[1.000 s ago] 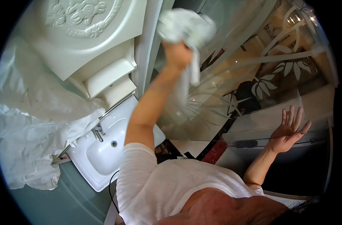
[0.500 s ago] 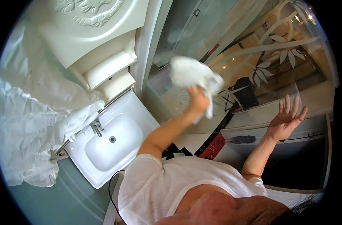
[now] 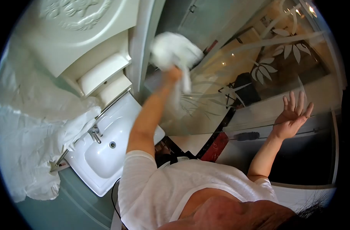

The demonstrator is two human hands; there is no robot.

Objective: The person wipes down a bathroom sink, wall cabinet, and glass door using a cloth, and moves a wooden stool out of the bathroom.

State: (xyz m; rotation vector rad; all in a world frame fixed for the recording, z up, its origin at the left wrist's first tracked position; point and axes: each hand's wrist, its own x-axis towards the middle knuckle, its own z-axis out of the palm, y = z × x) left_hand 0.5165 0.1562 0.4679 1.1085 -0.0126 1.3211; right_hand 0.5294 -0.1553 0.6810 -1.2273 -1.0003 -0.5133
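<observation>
My left hand (image 3: 173, 73) is closed on a white cloth (image 3: 175, 50), which is bunched above the fist with a loose end hanging below. Motion blurs both of them, and I cannot tell whether the cloth touches the glass panel (image 3: 217, 82) with the leaf pattern. On the right, my right hand (image 3: 290, 120) is raised with its fingers spread, beside the glass panel's edge. It holds nothing, and contact with the glass is unclear.
To the left is a white washbasin (image 3: 102, 157) with a metal faucet (image 3: 93, 134). Crumpled white sheeting (image 3: 29, 142) hangs beside it, and a white shelf unit (image 3: 106, 73) stands behind. A dark grey fuzzy brush (image 3: 247, 136) shows near a red panel (image 3: 215, 147).
My left hand has swept the white cloth up and to the left. My right hand keeps nearly the same place and spread. The view has shifted slightly.
</observation>
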